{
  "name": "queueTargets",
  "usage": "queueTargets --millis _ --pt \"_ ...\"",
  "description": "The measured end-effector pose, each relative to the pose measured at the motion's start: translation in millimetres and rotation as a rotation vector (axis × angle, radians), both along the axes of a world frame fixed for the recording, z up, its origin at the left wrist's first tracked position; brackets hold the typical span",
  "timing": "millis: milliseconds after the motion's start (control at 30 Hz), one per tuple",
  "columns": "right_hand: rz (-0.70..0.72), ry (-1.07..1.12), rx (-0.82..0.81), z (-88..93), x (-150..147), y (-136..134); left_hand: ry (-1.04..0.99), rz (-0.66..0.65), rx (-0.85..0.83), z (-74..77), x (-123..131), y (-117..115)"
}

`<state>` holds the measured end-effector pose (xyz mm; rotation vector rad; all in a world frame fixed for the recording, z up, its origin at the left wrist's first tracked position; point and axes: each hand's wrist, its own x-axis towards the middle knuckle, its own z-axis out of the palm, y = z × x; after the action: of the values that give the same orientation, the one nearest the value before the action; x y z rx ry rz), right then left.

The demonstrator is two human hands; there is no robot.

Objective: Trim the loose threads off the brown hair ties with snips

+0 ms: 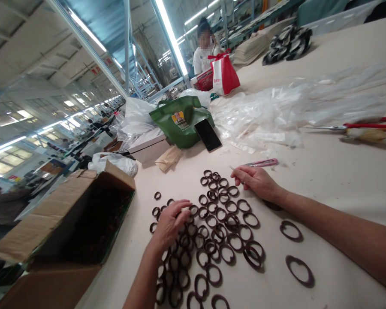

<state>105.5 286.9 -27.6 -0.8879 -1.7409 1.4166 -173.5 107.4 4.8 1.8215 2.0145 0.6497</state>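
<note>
Many dark brown rings (221, 214), each with a small notch or gap, lie spread over the pale table. My left hand (170, 223) is low over the left part of them, fingers and thumb apart, the fingertips beside one ring (193, 210). Whether it touches that ring I cannot tell. My right hand (257, 183) is closed at the far right edge of the spread, pinching a thin pointed metal tool (232, 168) whose body is mostly hidden by the fingers. Just behind it lies a pink-handled cutter (266, 162). Two rings (291, 231) lie apart, near my right forearm.
An open cardboard box (45, 214) with a dark inside stands at left. Farther back are a green bag (183, 122), a phone (208, 134), a white box (149, 146), clear plastic sheets (270, 107) and red-handled scissors (369, 125). A person (201, 58) sits behind a red-and-white bag (224, 74).
</note>
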Motion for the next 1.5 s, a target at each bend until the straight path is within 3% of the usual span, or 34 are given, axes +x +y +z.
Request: queueTargets --millis 100,233,400,533,667,867,967,1067,1167,1300,1333,1400,1500 --pt "-0.005 -0.004 -0.003 2.1 -0.1 -1.1 0.065 0.297 0.122 -0.5 -53.4 7.1" --pt "-0.008 0.000 -0.006 4.9 -0.3 -2.4 0.104 0.429 0.095 -12.6 -102.8 20.5" --pt "-0.010 0.003 -0.010 5.8 -0.4 -2.5 0.052 0.507 0.068 -24.7 -108.9 28.3" --pt "-0.011 0.014 -0.006 5.7 -0.5 -2.1 -0.091 0.568 0.115 -17.5 -94.2 19.6" --pt "-0.013 0.052 -0.038 4.0 -0.9 -1.4 -0.297 0.586 0.188 3.0 -57.1 -21.7" --pt "-0.092 0.220 -0.125 1.0 -1.8 7.3 -0.804 0.725 0.312 20.8 41.1 -120.4" --pt "-0.217 0.313 -0.011 12.5 5.8 14.0 -0.793 0.773 0.379 20.2 94.3 -155.3" --pt "-0.288 0.418 0.075 34.9 18.4 3.8 -0.641 0.771 0.430 21.9 142.1 -172.4" --pt "-0.165 0.493 -0.016 56.4 28.6 -41.5 -0.399 0.722 0.480 28.5 180.8 -176.2" --pt "0.398 0.351 -0.213 67.7 36.5 -135.8 -0.199 0.617 0.491 36.2 215.2 -173.3" --pt "0.479 0.339 -0.243 67.6 38.4 -156.7 -0.160 0.601 0.472 36.7 221.2 -172.5" --pt "0.550 0.342 -0.305 65.6 42.7 -187.9 -0.057 0.590 0.426 36.3 230.7 -171.6" --pt "0.554 0.335 -0.340 62.3 51.7 -206.7 0.093 0.612 0.387 33.6 241.1 -171.0"
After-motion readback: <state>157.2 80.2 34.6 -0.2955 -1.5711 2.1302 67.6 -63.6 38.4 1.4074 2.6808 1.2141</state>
